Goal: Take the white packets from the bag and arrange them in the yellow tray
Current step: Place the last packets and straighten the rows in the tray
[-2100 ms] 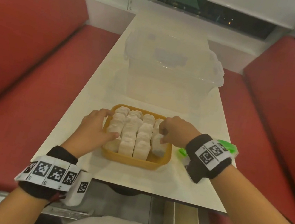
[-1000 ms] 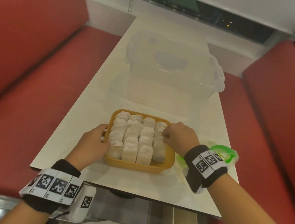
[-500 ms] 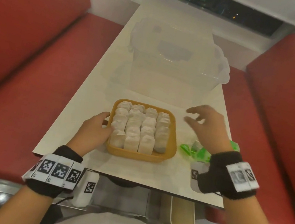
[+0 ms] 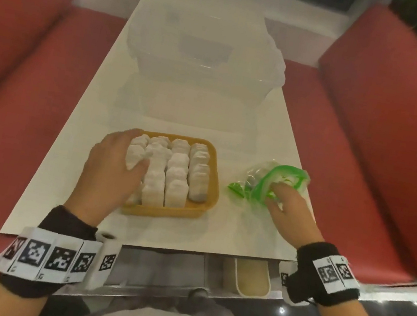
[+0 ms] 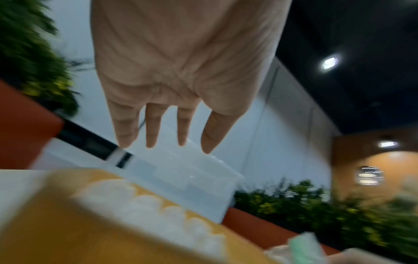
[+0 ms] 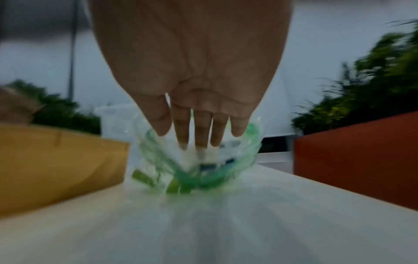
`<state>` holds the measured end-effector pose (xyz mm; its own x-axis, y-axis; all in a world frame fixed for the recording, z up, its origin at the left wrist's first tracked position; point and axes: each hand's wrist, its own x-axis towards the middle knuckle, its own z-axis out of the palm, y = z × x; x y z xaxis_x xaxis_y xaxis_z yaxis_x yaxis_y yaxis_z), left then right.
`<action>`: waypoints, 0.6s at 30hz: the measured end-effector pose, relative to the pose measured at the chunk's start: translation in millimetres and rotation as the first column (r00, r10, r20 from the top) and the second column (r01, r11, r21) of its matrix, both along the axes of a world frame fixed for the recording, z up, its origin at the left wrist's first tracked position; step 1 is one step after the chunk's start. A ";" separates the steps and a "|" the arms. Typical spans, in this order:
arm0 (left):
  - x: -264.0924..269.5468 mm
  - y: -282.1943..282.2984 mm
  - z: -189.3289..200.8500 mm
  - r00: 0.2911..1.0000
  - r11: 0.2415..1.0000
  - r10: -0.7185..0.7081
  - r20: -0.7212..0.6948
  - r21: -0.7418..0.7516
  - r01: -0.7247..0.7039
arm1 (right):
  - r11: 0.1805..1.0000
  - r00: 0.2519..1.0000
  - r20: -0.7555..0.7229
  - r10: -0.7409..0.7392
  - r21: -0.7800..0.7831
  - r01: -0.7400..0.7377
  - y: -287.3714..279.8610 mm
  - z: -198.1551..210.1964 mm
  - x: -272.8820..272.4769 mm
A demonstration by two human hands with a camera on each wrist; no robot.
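Observation:
The yellow tray (image 4: pixel 164 212) sits near the table's front edge, filled with rows of white packets (image 4: pixel 176 174). My left hand (image 4: pixel 118 156) lies over the tray's left column, its thumb on a packet. In the left wrist view its fingers (image 5: pixel 153 128) are straight and spread above the blurred tray (image 5: pixel 68 223). To the right of the tray lies a clear bag with a green zip rim (image 4: pixel 286 177). My right hand (image 4: pixel 281 202) reaches into its mouth. Its straight fingers (image 6: pixel 201 128) point into the bag (image 6: pixel 203 169); what they touch inside is blurred.
A large clear lidded plastic container (image 4: pixel 206 54) stands on the white table (image 4: pixel 208 119) behind the tray. Red bench seats run along both sides. The table's front edge (image 4: pixel 158 245) is close to my body, with an open drawer below at right.
My right hand left the tray's right column, lifted, and moved right into the green-rimmed bag. My left hand shifted from the tray's left edge onto the left packets.

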<state>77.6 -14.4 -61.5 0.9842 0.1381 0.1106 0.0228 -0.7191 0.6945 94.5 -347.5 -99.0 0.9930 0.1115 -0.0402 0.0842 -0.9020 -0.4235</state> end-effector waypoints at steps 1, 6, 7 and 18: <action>-0.2 -18.0 9.3 0.993 0.994 -0.108 0.050 0.002 0.108 | 0.996 0.995 -0.054 0.081 -0.043 -0.083 4.6 -3.6 1.4; 1.6 -133.8 10.4 0.772 0.773 -0.588 -0.240 0.112 0.624 | 0.965 0.963 -0.136 0.233 -0.093 -0.246 17.9 -6.5 -9.6; 5.1 -152.2 4.6 0.722 0.725 -0.601 -0.343 0.147 0.673 | 0.964 0.962 -0.134 0.238 -0.090 -0.251 18.8 -4.6 -12.6; 61.3 -167.7 -4.7 0.837 0.837 -0.474 -0.275 0.154 0.525 | 0.999 1.000 0.016 0.011 0.047 -0.011 7.4 4.5 -26.0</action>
